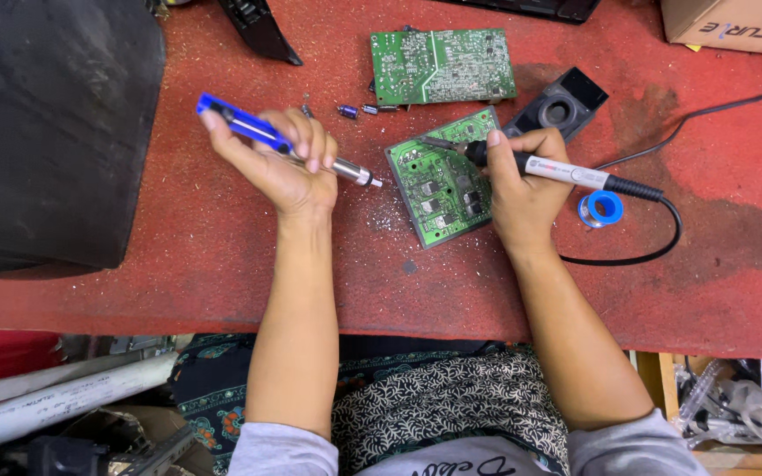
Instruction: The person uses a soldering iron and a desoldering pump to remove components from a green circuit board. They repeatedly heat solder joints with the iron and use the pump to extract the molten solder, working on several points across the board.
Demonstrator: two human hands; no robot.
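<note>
Right hand wraps a soldering iron pen-style, heel braced on the red bench mat, tip angled onto the near circuit board. Left hand closes around a blue desoldering pump, nozzle aimed at the board's left edge, just short of it. Solder spool sits beside the cord. Farther: loose capacitors, black iron stand, second green board. Nothing blocks the board.
</note>
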